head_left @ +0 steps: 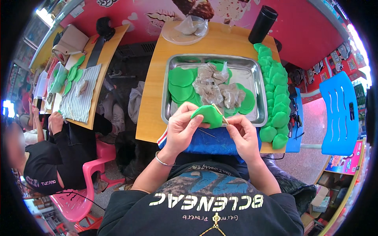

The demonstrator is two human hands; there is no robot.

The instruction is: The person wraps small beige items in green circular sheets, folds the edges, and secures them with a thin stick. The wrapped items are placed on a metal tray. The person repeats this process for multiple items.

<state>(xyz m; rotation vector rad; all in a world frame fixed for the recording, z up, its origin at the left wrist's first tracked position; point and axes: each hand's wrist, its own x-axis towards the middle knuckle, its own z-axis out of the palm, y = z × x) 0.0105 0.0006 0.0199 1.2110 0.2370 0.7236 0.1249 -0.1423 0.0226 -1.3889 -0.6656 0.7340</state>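
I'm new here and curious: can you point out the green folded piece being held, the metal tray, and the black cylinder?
green folded piece [208, 116], head view, middle of its top.
metal tray [252, 70], head view, bare right part.
black cylinder [262, 24], head view, middle of its side.

left hand [182, 128] + right hand [245, 133]: pinch folded green dough round [208, 115] | over steel tray [252, 70] | wooden table [151, 94]

Head camera looks steeply down, near the table [153, 118].

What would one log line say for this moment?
left hand and right hand: both pinch folded green piece | metal tray: green rounds, wrapped lumps
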